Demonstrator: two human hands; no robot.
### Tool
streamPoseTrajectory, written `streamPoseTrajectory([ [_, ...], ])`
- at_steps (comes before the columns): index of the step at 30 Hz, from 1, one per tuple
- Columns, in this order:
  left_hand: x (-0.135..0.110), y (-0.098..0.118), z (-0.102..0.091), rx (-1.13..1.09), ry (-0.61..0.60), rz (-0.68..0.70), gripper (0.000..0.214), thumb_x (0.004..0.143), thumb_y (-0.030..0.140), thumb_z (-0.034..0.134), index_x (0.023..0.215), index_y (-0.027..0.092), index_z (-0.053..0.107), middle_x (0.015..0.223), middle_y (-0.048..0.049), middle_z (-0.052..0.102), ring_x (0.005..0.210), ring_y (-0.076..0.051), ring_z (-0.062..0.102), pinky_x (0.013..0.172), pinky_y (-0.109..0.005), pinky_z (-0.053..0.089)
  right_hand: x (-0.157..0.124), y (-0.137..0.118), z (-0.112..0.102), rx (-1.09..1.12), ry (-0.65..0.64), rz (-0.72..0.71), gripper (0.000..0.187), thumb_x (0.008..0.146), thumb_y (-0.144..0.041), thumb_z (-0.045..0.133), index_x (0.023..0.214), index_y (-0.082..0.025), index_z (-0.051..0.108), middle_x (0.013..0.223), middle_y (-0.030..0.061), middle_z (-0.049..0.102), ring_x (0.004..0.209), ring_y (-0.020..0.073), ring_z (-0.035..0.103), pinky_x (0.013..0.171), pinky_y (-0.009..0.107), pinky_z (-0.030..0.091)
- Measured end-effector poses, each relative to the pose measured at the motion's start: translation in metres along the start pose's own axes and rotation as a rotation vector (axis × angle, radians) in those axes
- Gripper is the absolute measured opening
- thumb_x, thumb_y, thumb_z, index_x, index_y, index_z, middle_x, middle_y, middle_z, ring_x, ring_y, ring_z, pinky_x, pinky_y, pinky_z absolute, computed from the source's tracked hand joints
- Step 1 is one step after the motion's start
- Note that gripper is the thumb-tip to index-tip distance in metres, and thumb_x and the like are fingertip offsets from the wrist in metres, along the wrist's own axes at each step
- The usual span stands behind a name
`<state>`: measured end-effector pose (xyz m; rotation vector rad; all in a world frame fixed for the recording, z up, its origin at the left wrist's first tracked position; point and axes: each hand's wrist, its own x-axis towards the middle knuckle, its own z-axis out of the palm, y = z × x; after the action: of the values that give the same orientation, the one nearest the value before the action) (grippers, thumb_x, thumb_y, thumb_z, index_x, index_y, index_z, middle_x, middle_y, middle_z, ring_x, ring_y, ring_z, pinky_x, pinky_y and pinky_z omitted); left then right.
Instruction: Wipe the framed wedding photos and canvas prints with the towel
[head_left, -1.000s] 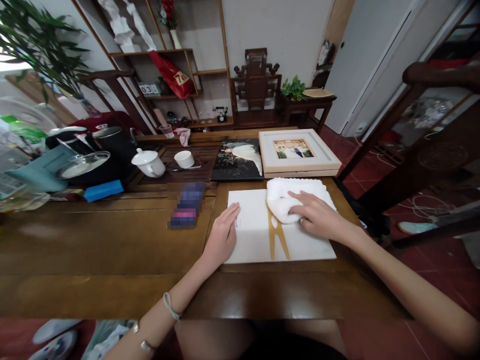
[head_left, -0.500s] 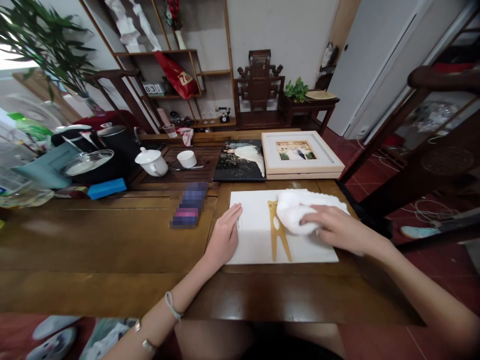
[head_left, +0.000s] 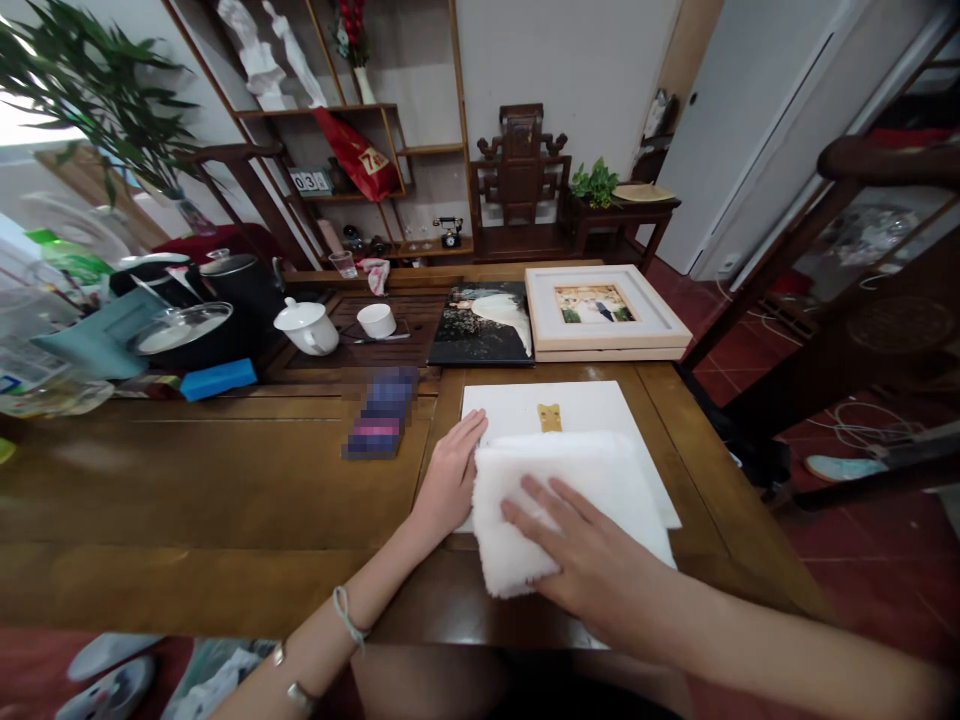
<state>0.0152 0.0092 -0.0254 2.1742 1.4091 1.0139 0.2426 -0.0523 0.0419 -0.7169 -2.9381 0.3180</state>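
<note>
A white board [head_left: 577, 410] with a small gold figure printed on it lies flat near the front edge of the wooden table [head_left: 225, 480]. A white cloth [head_left: 592, 480] is spread over its near half. My right hand [head_left: 585, 560] lies flat on the cloth, fingers stretched out and pointing left. My left hand [head_left: 448, 478] rests on the board's left edge, fingers together and extended, touching the cloth's corner.
Behind the board lie a dark photo print [head_left: 484, 325] and a white framed photo [head_left: 604, 310]. A white teapot [head_left: 306, 326] and cup [head_left: 375, 319] sit on a tea tray, pots [head_left: 187, 325] and a blue sponge [head_left: 217, 379] to the left. Shelves and a chair stand behind.
My right hand has swept the cloth from the board's far right down to its near edge, spreading it flat. The left hand has stayed on the board's left edge.
</note>
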Motion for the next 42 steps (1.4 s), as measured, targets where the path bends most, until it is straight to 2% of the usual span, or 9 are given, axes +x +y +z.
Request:
streamPoseTrajectory([
  [5,0.000,0.002,0.000,0.011,0.007,-0.016,0.044,0.091,0.012,0.037,0.133,0.017,0.053,0.142,-0.0129,0.050,0.135,-0.024,0.043,0.113,-0.050,0.034,0.015,0.041,-0.009,0.003,0.022,0.044,0.055,0.071,-0.005,0.056,0.122,-0.025,0.062,0.150,0.0092,0.038,0.141,0.0323,0.026,0.113,0.057,0.022],
  [10,0.000,0.003,0.003,0.033,0.031,0.011,0.044,0.093,0.012,0.034,0.133,0.016,0.053,0.141,-0.0135,0.051,0.134,-0.023,0.044,0.112,-0.049,0.036,0.036,0.086,-0.016,-0.100,0.110,0.200,0.059,0.073,-0.001,0.050,0.127,-0.021,0.059,0.147,0.0123,0.042,0.140,0.0334,0.027,0.109,0.061,0.023],
  [14,0.000,0.002,0.003,0.027,0.036,0.002,0.044,0.092,0.011,0.035,0.132,0.017,0.053,0.141,-0.0135,0.051,0.134,-0.024,0.044,0.112,-0.050,0.036,0.031,0.049,-0.008,-0.150,0.017,0.178,0.053,0.073,-0.002,0.053,0.122,-0.018,0.064,0.148,0.0169,0.038,0.139,0.0425,0.024,0.106,0.067,0.023],
  [18,-0.001,0.000,-0.002,0.005,-0.016,0.028,0.046,0.090,0.011,0.040,0.135,0.017,0.050,0.143,-0.0144,0.048,0.135,-0.025,0.042,0.112,-0.051,0.035,0.018,-0.006,0.001,-0.104,-0.034,0.022,0.028,0.078,-0.017,0.060,0.104,-0.021,0.072,0.150,0.0166,0.036,0.136,0.0477,0.025,0.105,0.071,0.022],
  [21,-0.002,-0.002,-0.004,-0.020,-0.015,0.077,0.050,0.088,0.013,0.045,0.138,0.019,0.047,0.146,-0.0138,0.045,0.137,-0.026,0.040,0.112,-0.051,0.034,0.016,-0.013,0.000,-0.066,-0.039,-0.041,0.024,0.080,-0.020,0.060,0.100,-0.019,0.073,0.148,0.0160,0.039,0.136,0.0467,0.027,0.106,0.068,0.024],
  [29,0.000,0.001,0.002,0.023,0.027,0.019,0.047,0.091,0.009,0.036,0.134,0.019,0.052,0.141,-0.0117,0.051,0.135,-0.024,0.043,0.112,-0.050,0.035,0.029,0.070,-0.011,-0.053,0.120,0.126,0.056,0.069,-0.001,0.051,0.119,-0.024,0.064,0.147,0.0095,0.044,0.140,0.0297,0.027,0.111,0.058,0.021],
  [33,0.000,0.000,0.004,0.025,0.036,0.015,0.045,0.092,0.011,0.035,0.133,0.017,0.053,0.141,-0.0125,0.051,0.134,-0.024,0.044,0.112,-0.049,0.036,0.027,0.080,-0.011,-0.061,0.153,0.135,0.057,0.069,0.000,0.048,0.120,-0.020,0.063,0.142,0.0125,0.048,0.138,0.0317,0.032,0.109,0.058,0.025],
  [36,0.000,0.003,0.002,0.028,0.033,0.006,0.045,0.092,0.011,0.034,0.133,0.018,0.053,0.141,-0.0127,0.051,0.134,-0.024,0.044,0.112,-0.050,0.036,0.033,0.082,-0.021,0.017,0.132,0.163,0.053,0.074,-0.003,0.045,0.122,-0.020,0.061,0.130,0.0138,0.059,0.127,0.0307,0.047,0.102,0.054,0.035],
  [42,0.005,0.013,-0.004,0.038,0.026,0.005,0.044,0.093,0.011,0.035,0.131,0.021,0.055,0.133,-0.0108,0.057,0.126,-0.025,0.051,0.106,-0.047,0.042,0.088,0.105,-0.050,0.359,0.135,0.079,0.051,0.078,-0.010,0.041,0.125,-0.021,0.059,0.130,0.0068,0.060,0.115,0.0243,0.055,0.097,0.040,0.040],
])
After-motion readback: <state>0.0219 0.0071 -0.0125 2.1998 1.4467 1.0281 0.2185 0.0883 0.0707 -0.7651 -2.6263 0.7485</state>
